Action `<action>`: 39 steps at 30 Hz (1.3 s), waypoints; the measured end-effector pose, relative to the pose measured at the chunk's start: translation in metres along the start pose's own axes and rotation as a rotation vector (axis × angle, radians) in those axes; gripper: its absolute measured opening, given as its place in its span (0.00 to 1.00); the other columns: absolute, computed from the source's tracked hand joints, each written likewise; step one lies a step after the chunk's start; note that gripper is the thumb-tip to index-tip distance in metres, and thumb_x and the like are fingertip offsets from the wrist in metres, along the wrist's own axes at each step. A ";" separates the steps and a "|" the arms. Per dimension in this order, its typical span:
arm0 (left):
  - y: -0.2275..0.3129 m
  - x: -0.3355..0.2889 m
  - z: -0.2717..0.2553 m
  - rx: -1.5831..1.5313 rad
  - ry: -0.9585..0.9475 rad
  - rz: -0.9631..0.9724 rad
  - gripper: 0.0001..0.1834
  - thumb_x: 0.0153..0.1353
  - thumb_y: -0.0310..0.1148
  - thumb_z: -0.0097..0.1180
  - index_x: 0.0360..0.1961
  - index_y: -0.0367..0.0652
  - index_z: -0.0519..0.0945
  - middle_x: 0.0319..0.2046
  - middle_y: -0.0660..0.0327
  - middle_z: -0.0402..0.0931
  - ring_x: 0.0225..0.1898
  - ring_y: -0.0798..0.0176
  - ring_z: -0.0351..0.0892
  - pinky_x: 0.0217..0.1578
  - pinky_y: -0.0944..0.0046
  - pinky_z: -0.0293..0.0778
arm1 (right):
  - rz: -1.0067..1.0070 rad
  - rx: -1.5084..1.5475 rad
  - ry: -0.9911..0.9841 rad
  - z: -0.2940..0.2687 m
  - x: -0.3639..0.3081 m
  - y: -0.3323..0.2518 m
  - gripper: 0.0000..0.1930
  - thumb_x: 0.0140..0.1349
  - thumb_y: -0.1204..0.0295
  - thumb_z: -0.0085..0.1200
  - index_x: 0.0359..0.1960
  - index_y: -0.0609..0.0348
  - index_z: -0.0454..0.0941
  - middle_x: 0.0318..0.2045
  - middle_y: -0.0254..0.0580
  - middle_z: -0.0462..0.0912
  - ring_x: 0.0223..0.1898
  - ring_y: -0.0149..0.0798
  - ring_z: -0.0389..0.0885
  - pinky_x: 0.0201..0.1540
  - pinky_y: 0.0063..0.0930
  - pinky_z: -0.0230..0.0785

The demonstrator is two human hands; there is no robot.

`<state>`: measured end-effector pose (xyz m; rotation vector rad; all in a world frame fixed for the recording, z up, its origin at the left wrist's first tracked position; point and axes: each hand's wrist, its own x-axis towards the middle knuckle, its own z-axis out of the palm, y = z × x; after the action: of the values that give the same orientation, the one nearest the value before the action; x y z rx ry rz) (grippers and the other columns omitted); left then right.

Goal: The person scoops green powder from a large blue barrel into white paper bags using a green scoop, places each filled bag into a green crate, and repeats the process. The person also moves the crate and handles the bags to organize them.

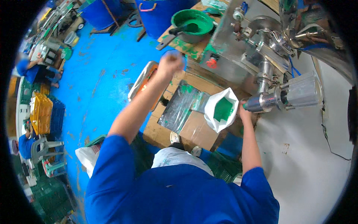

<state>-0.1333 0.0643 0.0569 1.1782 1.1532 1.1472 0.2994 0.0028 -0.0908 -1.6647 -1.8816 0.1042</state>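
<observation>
My left hand [171, 64] is raised over the left end of the bench, near the handle of a green-smeared tool. Motion blurs its fingers, so their state and anything in them cannot be made out. Low on the right, my right hand [244, 111] is between an open white bag [232, 98] and the metal nozzle [257, 103] of a filling machine. Its fingers are mostly hidden there, and whether they grip the bag or the nozzle is unclear. Green paste [223, 109] shows inside the bag, which stands upright beside a flat piece of cardboard [199, 128].
A green-coated bowl [192, 25] holds a dark-handled tool. Plastic film [179, 106] covers part of the work surface, with an orange and white device [143, 83] at its left. Blue tubs [158, 16] stand behind. Far left, two people sit near a yellow crate [40, 112].
</observation>
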 end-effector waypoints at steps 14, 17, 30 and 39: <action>-0.121 -0.170 0.180 0.408 0.314 -0.243 0.10 0.53 0.35 0.60 0.33 0.39 0.79 0.23 0.61 0.79 0.25 0.63 0.77 0.29 0.61 0.72 | 0.276 0.144 -0.674 -0.073 0.048 -0.095 0.18 0.55 0.64 0.58 0.42 0.64 0.74 0.39 0.51 0.76 0.42 0.46 0.74 0.43 0.37 0.65; -0.109 -0.222 0.170 0.274 0.426 -0.407 0.11 0.51 0.35 0.60 0.31 0.38 0.80 0.21 0.60 0.78 0.24 0.67 0.75 0.27 0.62 0.69 | -0.175 0.004 -0.429 -0.105 -0.007 -0.126 0.09 0.51 0.74 0.54 0.31 0.65 0.69 0.29 0.50 0.73 0.36 0.52 0.73 0.36 0.39 0.64; 0.093 -0.510 0.155 -0.708 0.964 0.059 0.13 0.52 0.30 0.60 0.37 0.36 0.74 0.29 0.61 0.76 0.31 0.68 0.76 0.35 0.66 0.73 | 0.120 1.368 -1.236 -0.151 -0.116 -0.358 0.03 0.60 0.76 0.50 0.31 0.54 0.69 0.28 0.28 0.73 0.29 0.22 0.71 0.31 0.17 0.64; 0.041 -0.663 0.145 -0.716 1.714 0.067 0.09 0.57 0.27 0.56 0.38 0.34 0.75 0.33 0.60 0.78 0.33 0.67 0.78 0.34 0.67 0.75 | -0.339 1.070 -1.906 -0.113 -0.280 -0.537 0.11 0.58 0.66 0.55 0.37 0.53 0.67 0.27 0.28 0.70 0.28 0.25 0.70 0.29 0.24 0.65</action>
<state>-0.0344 -0.6040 0.1323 -0.6244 1.5458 2.4185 -0.1096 -0.4025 0.1300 -0.0723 -2.1514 2.6403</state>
